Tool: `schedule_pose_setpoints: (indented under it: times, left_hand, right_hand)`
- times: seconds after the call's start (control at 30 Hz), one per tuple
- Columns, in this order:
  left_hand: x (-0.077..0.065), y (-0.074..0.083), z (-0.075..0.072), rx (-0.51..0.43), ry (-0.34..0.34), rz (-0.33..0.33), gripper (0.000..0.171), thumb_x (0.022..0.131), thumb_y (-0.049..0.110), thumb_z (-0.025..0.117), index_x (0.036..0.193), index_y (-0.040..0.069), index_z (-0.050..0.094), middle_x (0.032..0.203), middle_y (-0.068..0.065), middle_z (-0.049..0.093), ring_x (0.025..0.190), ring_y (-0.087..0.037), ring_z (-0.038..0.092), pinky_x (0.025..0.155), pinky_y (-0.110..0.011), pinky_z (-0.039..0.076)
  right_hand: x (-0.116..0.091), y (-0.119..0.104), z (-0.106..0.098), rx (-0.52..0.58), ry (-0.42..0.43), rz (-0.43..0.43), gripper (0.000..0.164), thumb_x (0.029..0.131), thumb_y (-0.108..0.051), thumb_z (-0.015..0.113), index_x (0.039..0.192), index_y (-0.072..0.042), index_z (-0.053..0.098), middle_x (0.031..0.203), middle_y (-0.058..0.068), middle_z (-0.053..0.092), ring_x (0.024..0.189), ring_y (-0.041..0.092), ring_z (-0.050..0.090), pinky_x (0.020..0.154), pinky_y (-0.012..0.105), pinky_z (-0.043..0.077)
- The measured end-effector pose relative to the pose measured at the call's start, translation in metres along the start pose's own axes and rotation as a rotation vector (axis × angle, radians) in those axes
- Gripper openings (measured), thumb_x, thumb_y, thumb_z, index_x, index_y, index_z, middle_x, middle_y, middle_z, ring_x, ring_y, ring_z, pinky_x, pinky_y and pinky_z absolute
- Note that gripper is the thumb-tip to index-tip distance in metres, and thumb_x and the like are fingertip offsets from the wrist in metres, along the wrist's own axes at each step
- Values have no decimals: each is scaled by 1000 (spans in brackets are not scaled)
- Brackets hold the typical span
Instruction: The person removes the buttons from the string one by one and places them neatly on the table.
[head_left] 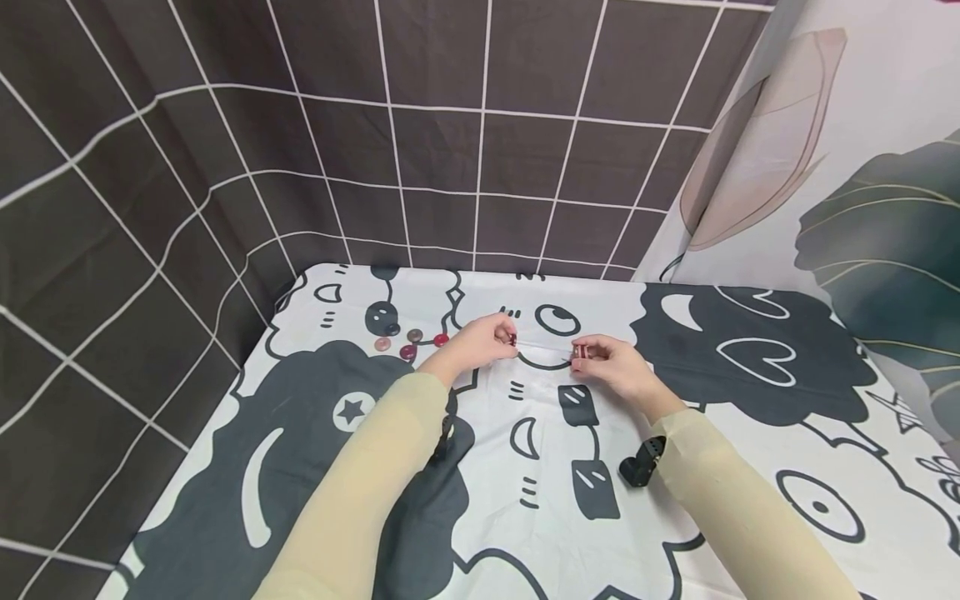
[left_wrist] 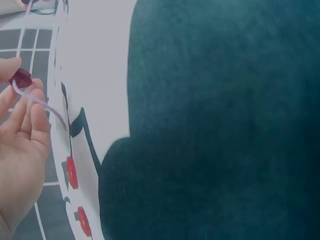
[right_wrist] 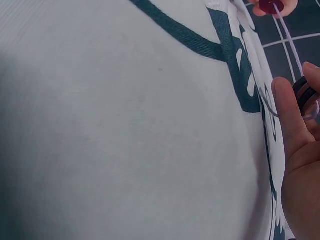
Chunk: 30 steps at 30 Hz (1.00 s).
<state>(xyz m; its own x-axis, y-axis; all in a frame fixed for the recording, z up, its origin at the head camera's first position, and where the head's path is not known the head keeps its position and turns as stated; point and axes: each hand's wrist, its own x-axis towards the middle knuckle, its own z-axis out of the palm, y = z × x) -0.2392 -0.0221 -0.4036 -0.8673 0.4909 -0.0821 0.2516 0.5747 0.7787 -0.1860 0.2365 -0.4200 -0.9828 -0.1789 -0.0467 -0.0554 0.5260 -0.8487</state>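
Observation:
My left hand (head_left: 483, 340) pinches a dark red button (left_wrist: 21, 78) between thumb and fingers. A thin pale cord (left_wrist: 42, 104) passes through that button, and its loose end hangs down beyond the fingers. To the right, my right hand (head_left: 615, 364) holds a small stack of threaded buttons (head_left: 581, 352); two dark ones (right_wrist: 302, 92) show in the right wrist view. Between the two hands the cord (right_wrist: 290, 37) runs straight. Both hands are just above the patterned cloth.
Several loose buttons lie left of the left hand, among them a pink one (head_left: 382, 343), a grey-brown one (head_left: 415, 335) and a red one (head_left: 441, 340). The table has a black-and-white cartoon cloth (head_left: 495, 467). Behind it hangs a dark checked curtain (head_left: 435, 150).

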Motion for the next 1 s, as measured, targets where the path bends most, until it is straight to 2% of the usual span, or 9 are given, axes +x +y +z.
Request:
schedule_pose_setpoints:
  times: [0.17,0.57,1.0]
  left_hand:
    - [0,-2,-2,-9,-3,1,30,81,12,70,107,8,56,95,-4,58,78,-16,56,64,-25,49]
    - [-2,-8,-7,31,-3,2,31,81,13,70,109,9,57,97,-2,61,90,-16,57,79,-27,46]
    - [-7,-10,-17,65,10,-2,30,83,12,69,110,7,58,98,-4,60,92,-18,57,84,-31,45]
  right_hand:
    - [0,0,-1,-39,11,-10,42,83,-19,72,119,-2,60,95,7,66,84,14,59,70,19,45]
    - [1,-2,1,-15,8,-6,42,83,-18,72,120,-1,59,95,7,66,83,11,58,71,18,45]
    - [3,-1,0,-24,0,-12,43,83,-18,71,120,0,59,97,9,66,84,11,59,72,18,44]
